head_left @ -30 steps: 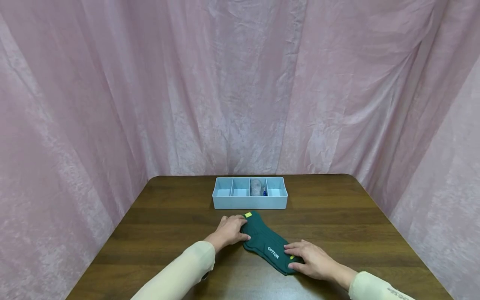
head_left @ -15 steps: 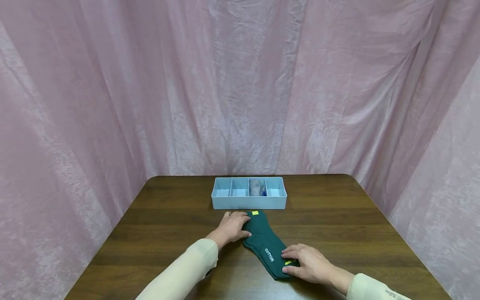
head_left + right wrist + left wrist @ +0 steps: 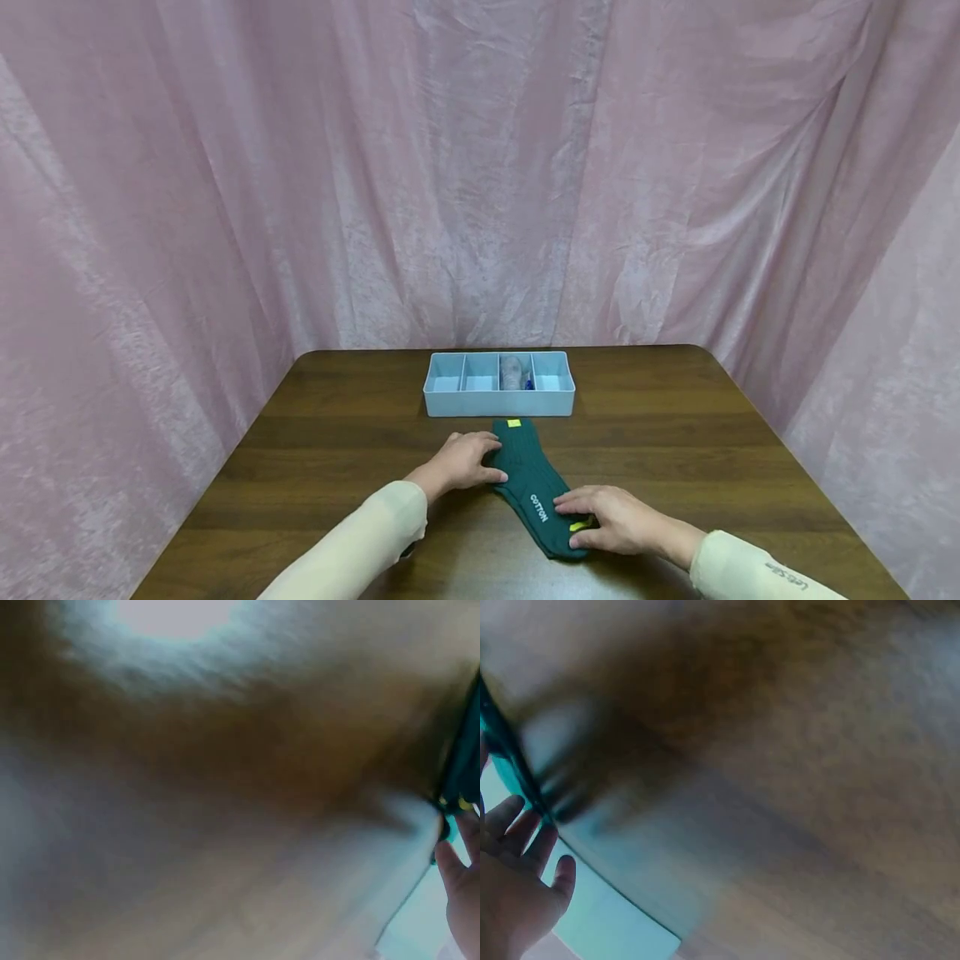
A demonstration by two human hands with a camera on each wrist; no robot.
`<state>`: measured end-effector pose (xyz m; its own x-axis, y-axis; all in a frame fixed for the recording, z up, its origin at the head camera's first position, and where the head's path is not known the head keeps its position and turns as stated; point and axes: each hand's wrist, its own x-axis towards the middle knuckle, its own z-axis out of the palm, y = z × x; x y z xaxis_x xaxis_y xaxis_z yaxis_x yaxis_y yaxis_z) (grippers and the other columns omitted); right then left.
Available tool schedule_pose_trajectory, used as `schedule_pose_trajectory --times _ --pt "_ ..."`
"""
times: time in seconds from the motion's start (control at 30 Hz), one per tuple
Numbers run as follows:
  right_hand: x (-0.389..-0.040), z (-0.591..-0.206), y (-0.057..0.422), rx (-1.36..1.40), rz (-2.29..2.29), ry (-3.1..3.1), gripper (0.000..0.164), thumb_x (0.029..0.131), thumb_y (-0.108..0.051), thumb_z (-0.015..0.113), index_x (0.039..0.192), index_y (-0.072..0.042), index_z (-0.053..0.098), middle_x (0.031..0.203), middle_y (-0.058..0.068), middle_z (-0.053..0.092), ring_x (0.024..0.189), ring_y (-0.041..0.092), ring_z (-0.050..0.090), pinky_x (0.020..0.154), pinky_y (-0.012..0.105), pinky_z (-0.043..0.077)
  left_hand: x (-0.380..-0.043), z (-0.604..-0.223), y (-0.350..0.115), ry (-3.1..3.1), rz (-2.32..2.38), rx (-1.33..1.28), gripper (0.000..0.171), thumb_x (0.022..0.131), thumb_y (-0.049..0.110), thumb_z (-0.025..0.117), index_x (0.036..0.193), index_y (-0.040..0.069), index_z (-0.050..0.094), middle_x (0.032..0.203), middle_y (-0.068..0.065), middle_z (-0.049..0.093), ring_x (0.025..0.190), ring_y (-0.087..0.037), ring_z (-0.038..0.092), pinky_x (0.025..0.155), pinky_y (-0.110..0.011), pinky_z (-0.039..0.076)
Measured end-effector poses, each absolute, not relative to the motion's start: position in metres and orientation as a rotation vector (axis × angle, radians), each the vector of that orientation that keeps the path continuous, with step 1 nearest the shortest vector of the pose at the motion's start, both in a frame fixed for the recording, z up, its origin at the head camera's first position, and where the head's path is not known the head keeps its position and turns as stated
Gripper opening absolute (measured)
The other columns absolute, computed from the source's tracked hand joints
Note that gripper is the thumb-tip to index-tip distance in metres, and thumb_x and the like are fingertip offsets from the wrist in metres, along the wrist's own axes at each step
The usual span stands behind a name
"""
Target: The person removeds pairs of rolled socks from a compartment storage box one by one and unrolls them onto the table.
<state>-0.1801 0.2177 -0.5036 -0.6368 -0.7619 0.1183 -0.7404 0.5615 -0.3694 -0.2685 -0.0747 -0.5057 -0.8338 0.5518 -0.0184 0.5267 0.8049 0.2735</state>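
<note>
A flat pair of dark green socks (image 3: 525, 467) lies slantwise on the table, with white "COTTON" lettering and yellow patches near both ends. My left hand (image 3: 465, 461) touches the left edge near the far end; its fingers are spread and relaxed. At the near right end, my right hand (image 3: 618, 521) rests its fingers over the socks, with the thumb at the lower edge beside the yellow patch. In the left wrist view, the left fingers (image 3: 532, 840) meet the socks' dark edge. The right wrist view catches the right thumb (image 3: 450, 866) next to the green fabric (image 3: 466, 761).
A pale blue divided box (image 3: 498, 405) stands just beyond the socks. One compartment holds a grey fuzzy item (image 3: 512, 373) and a small blue item (image 3: 528, 384). Brown wooden tabletop (image 3: 337, 467) surrounds it all, and pink curtains (image 3: 480, 175) hang behind the table.
The socks have turned on the table: their far end has shifted right and their near end slightly left. Both hands have moved a little with them and stay in contact.
</note>
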Motion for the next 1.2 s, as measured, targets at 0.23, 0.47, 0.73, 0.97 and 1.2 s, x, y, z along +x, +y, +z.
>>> schedule_pose_trajectory --times 0.23,0.47,0.73,0.97,1.2 --pt "-0.174 -0.506 0.214 -1.249 -0.580 2.734 0.047 0.093 -0.043 0.068 0.128 -0.012 0.068 0.133 0.001 0.063 0.125 0.029 0.055 0.104 0.054 0.039 -0.270 -0.512 -0.071 2.900 0.274 0.913 0.058 0.090 0.048 0.069 0.136 0.012 0.062 0.146 -0.004 0.051 0.136 -0.023 0.044 0.106 -0.045 0.033" --pt "-0.167 -0.507 0.211 -1.158 -0.574 2.734 0.049 0.094 -0.047 0.064 0.130 -0.014 0.067 0.135 -0.001 0.061 0.128 0.029 0.053 0.106 0.058 0.035 -0.271 -0.506 -0.068 2.864 0.255 0.931 0.058 0.090 0.047 0.069 0.137 0.014 0.061 0.148 -0.002 0.049 0.138 -0.022 0.042 0.107 -0.044 0.033" --pt "-0.161 -0.511 0.209 -1.164 -0.553 2.770 0.046 0.095 -0.047 0.063 0.126 -0.013 0.069 0.133 -0.001 0.062 0.126 0.022 0.055 0.106 0.057 0.035 -0.271 -0.504 -0.063 2.835 0.249 0.934 0.058 0.091 0.046 0.069 0.139 0.014 0.059 0.150 -0.001 0.047 0.140 -0.023 0.040 0.108 -0.045 0.032" --pt "-0.155 -0.515 0.208 -1.253 -0.549 2.849 0.042 0.094 -0.046 0.065 0.119 -0.013 0.073 0.126 0.000 0.065 0.120 0.024 0.059 0.103 0.058 0.038 -0.274 -0.501 -0.056 2.795 0.208 0.925 0.058 0.092 0.045 0.069 0.140 0.016 0.058 0.152 0.001 0.045 0.141 -0.022 0.037 0.110 -0.044 0.031" --pt "-0.153 -0.514 0.208 -1.242 -0.552 2.866 0.041 0.093 -0.046 0.066 0.118 -0.013 0.073 0.125 0.000 0.065 0.119 0.025 0.059 0.102 0.056 0.040 -0.279 -0.499 -0.048 2.783 0.194 0.933 0.057 0.091 0.044 0.070 0.140 0.017 0.058 0.151 0.002 0.046 0.141 -0.020 0.038 0.110 -0.044 0.032"
